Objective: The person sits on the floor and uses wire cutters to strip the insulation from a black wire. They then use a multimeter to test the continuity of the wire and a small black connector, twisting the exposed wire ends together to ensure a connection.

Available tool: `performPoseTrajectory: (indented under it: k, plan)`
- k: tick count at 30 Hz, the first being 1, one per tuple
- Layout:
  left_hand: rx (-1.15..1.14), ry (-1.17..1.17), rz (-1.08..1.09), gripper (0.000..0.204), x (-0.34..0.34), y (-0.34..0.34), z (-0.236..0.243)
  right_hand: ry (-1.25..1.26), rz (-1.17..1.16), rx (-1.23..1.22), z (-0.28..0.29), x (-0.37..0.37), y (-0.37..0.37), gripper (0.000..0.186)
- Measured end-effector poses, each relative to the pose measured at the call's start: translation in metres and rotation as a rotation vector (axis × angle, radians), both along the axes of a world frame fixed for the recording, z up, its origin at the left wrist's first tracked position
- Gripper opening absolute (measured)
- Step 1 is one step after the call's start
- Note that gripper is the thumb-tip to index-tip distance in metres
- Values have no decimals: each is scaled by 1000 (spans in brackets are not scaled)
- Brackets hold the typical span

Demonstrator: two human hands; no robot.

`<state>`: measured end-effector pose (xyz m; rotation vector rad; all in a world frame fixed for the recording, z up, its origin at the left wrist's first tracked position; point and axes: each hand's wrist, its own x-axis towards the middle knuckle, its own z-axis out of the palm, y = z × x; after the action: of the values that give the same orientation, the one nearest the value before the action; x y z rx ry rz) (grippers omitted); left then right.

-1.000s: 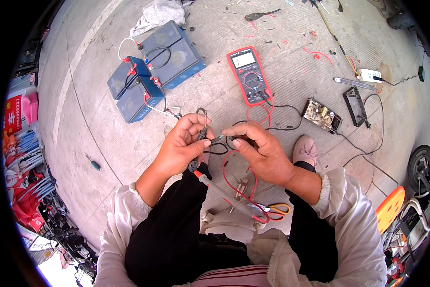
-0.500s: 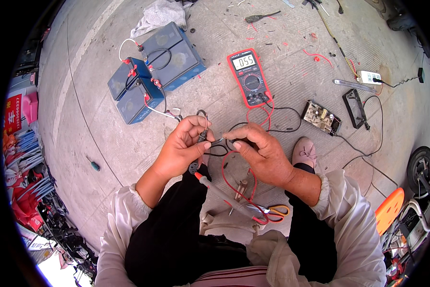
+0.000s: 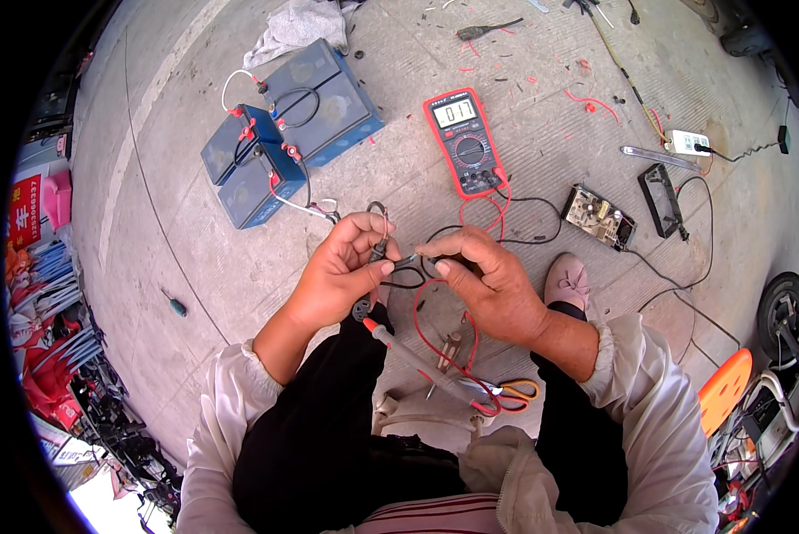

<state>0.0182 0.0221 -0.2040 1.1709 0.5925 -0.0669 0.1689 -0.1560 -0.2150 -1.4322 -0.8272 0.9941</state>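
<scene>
My left hand point(image 3: 335, 274) is closed around a dark cable near the middle of the view. Below its thumb sits a round black connector point(image 3: 361, 309), with the tip end of a red-and-grey test probe point(image 3: 408, 352) against it. The fingers of my right hand point(image 3: 499, 292) pinch a dark, thin piece that looks like the black test probe, mostly hidden by them. Its end meets the cable end held by my left hand. Beyond my hands lies a red multimeter point(image 3: 467, 147), its display lit and its red and black leads plugged in.
Wired blue-grey batteries point(image 3: 324, 107) stand at the far left. To the right lie an opened circuit board point(image 3: 598, 218), a black casing half point(image 3: 661, 200) and a white power strip point(image 3: 687, 142). Scissors point(image 3: 515, 394) rest between my legs. A screwdriver point(image 3: 178, 307) lies left.
The multimeter's reading has dropped. Both hands keep nearly the same place and grip, and the view has shifted very slightly.
</scene>
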Motion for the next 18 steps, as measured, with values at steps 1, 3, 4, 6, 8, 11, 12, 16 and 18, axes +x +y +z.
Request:
performPoseTrajectory:
  k: [1, 3, 4, 6, 8, 11, 12, 16, 18]
  plan:
    - [0, 1, 0, 43, 0, 0, 0, 0, 1, -3, 0, 0, 0, 23]
    - [0, 3, 2, 43, 1, 0, 0, -7, 3, -4, 0, 0, 0, 23]
    - [1, 4, 3, 43, 0, -1, 0, -9, 4, -3, 0, 0, 0, 23]
    - [2, 6, 3, 43, 0, 0, 1, -6, 5, -1, 1, 0, 0, 23]
    - [-3, 8, -10, 43, 0, 0, 2, -3, 4, -3, 1, 1, 0, 23]
    - [-3, 8, -24, 42, 0, 1, 4, 10, 5, -8, 1, 0, 0, 23]
    - [5, 3, -13, 42, 0, 0, 2, 18, 7, -12, 2, 0, 0, 23]
    - [8, -16, -6, 42, 0, -1, 1, 17, 11, -17, 3, 1, -1, 23]
    - [4, -9, -2, 42, 1, -1, 2, 20, 4, -9, 3, 1, -1, 23]
